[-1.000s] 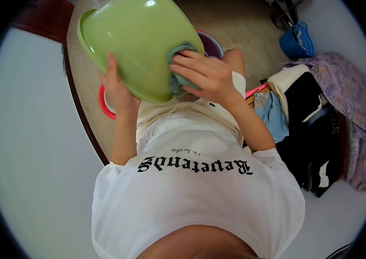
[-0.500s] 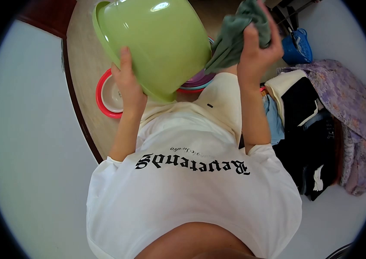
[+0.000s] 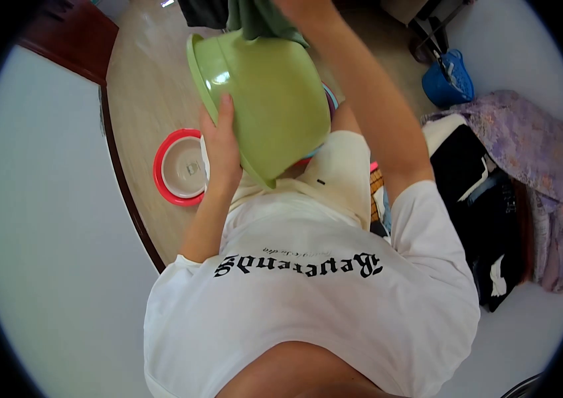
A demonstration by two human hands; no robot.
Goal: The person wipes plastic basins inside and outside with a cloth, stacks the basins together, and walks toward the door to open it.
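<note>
The left hand (image 3: 222, 146) gripped the green basin (image 3: 278, 106) by its rim, thumb on the outer wall, holding it tilted. At the basin's far side, just beside the right hand (image 3: 305, 9), was the cloth (image 3: 261, 21); that hand's grip could not be told, its fingers out of view. Left of the left hand, a red tub (image 3: 158, 166) sat on the floor (image 3: 152, 86).

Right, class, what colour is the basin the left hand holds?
The basin is light green, clearest in the head view.

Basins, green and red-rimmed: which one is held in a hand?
The green basin: the left hand grips it near the rim, whereas the red-rimmed basin sits on the floor.
</note>
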